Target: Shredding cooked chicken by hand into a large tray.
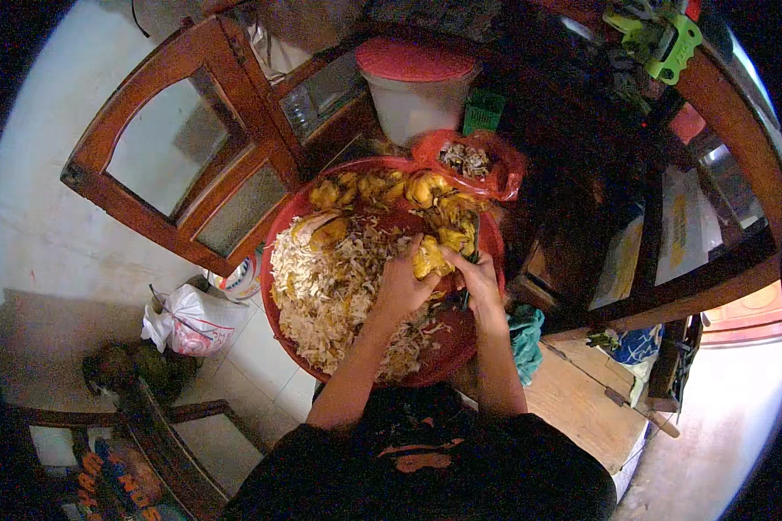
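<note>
Both hands work over a wide round red basin. Between them is a yellow cooked chicken piece. My left hand has its fingers closed on the near left side of the piece. On the right, my right hand pinches the same piece with thumb and fingers. A large heap of shredded chicken fills the left and near part of the basin. Several whole yellow chicken pieces lie along its far and right rim. One larger piece rests on top of the heap.
A red plastic bag with scraps lies against the basin's far edge. Behind stand a white bucket with a red lid and a green basket. Wooden, glass-paned doors flank the left. A teal cloth lies at right.
</note>
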`<state>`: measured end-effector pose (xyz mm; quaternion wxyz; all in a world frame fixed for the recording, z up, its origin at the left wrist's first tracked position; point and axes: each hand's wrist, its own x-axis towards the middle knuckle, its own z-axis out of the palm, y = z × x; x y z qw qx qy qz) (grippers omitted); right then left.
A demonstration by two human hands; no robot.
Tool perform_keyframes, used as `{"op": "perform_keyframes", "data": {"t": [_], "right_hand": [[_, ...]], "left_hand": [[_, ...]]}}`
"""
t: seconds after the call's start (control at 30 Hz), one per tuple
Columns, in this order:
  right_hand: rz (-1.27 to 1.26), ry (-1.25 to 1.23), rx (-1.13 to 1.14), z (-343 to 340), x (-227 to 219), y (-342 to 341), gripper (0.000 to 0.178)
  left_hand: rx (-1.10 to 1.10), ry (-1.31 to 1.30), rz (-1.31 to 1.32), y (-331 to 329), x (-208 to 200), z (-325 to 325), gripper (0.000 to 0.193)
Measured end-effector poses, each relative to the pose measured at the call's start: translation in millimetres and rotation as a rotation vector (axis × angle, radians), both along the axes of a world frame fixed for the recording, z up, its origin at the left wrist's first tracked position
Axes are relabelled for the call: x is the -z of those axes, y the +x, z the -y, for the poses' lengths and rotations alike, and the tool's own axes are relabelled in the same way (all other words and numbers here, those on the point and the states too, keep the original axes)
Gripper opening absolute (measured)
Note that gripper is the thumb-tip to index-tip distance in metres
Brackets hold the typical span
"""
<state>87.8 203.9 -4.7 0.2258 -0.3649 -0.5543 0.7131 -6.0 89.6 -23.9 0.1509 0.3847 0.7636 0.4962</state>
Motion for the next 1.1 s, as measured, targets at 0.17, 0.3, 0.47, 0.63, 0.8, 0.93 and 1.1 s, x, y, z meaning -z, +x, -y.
{"op": "perform_keyframes", "data": {"t": [0.17, 0.3, 0.47, 0.63, 0.8, 0.93, 1.1], "right_hand": [[0.069, -0.103, -0.032, -10.3, 6.0, 7.7, 0.026], [-0.008, -0.226, -0.043, -12.2, 5.1, 11.4, 0.026], [0.000, -0.375, 0.021, -10.2, -2.7, 6.6, 0.027], [-0.103, 0.057, 0.242, -1.0, 2.0, -3.4, 0.030], [-0.130, 0.113, 0.398, 4.5, 12.4, -6.5, 0.031], [-0.084, -0.156, 0.420, -2.0, 15.6, -4.1, 0.031], [-0.154, -0.330, 0.328, 0.2, 20.3, -8.9, 0.017]], "left_hand": [[0.167, 0.033, 0.035, -11.5, -6.8, 9.2, 0.070], [0.377, 0.128, 0.346, -25.1, -6.9, 16.7, 0.068], [0.513, 0.165, 0.418, -29.0, -4.8, 13.8, 0.064], [0.048, -0.286, 0.077, -19.2, -8.5, 9.9, 0.057], [0.088, -0.358, -0.087, -7.3, -11.3, 16.3, 0.047], [0.283, -0.138, 0.182, -17.5, -26.4, 27.5, 0.043], [0.087, 0.022, 0.265, -20.9, 16.3, 33.2, 0.038]]}}
